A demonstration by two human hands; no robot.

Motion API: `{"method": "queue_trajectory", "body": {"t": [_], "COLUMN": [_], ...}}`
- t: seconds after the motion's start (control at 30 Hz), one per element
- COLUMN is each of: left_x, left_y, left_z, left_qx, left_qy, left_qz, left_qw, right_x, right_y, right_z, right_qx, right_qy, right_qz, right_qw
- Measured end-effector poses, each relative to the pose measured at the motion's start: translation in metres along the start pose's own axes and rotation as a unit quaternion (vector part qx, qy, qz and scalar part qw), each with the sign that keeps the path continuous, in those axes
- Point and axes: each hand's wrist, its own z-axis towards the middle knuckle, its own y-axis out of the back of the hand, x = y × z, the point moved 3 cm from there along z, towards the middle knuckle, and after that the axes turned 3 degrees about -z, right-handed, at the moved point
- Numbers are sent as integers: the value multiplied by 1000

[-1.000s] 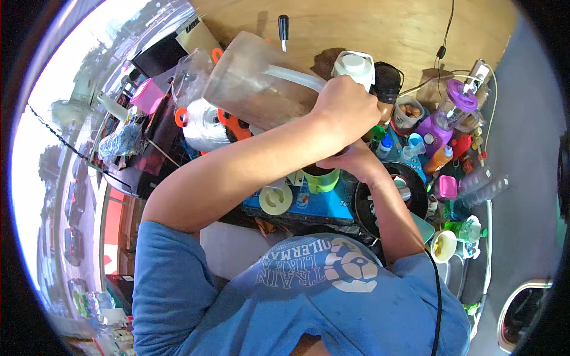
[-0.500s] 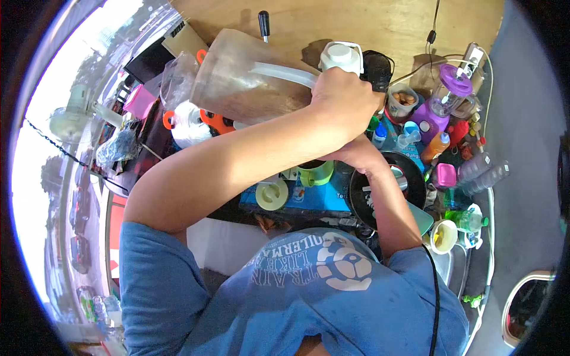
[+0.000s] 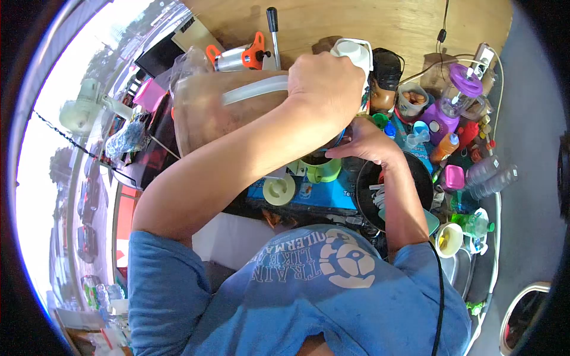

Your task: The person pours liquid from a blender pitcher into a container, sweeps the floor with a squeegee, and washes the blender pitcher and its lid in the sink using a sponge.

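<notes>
My left hand is closed around the white handle of a large cloudy plastic pitcher, which lies tilted on its side across the counter's left part. My right hand is beneath the left forearm, thumb stretched out and apart from the fingers, whose tips are partly hidden. Just below its thumb stands a light green cup with dark contents. A pale green round lid lies left of the cup. The white lidded jug is just beyond my left hand.
To the right are a black bowl with utensils, a purple blender, an orange bottle and a tub of eggs. A silver-and-orange machine with a lever stands behind the pitcher. A wooden wall closes the back.
The pitcher and my left hand have shifted left and lower, uncovering the silver-and-orange machine. My right hand has turned, its thumb now standing out near the green cup. The view has shifted slightly.
</notes>
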Motion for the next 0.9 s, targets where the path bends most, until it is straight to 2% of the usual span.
{"method": "queue_trajectory", "body": {"t": [0.07,0.13,0.27,0.33,0.37,0.5,0.63,0.73,0.83,0.9], "left_x": [7,14,25,32,35,47,63,76,85,89], "left_y": [3,5,7,5,4,-3,-29,-48,-63,-74], "left_z": [-3,-5,-16,-25,-30,-52,-76,-92,-109,-123], "left_qx": [-36,-32,-50,-78,-106,-120,-151,-147,-152,-165], "left_qy": [7,30,69,79,88,138,197,264,299,294], "left_qz": [0,-11,-39,-54,-69,-86,-126,-231,-299,-296], "left_qw": [999,999,996,992,988,979,960,925,893,894], "right_x": [1,2,-1,-3,-3,-8,-15,-20,-23,-27], "right_y": [1,1,7,12,14,20,21,23,22,23], "right_z": [1,5,11,14,14,19,20,21,21,23], "right_qx": [8,43,30,22,23,51,49,70,92,89], "right_qy": [-7,1,22,9,9,6,-1,3,-30,-41], "right_qz": [-28,13,-9,-73,-73,-67,-109,-129,-168,-155], "right_qw": [1000,999,999,997,997,996,993,989,981,983]}}
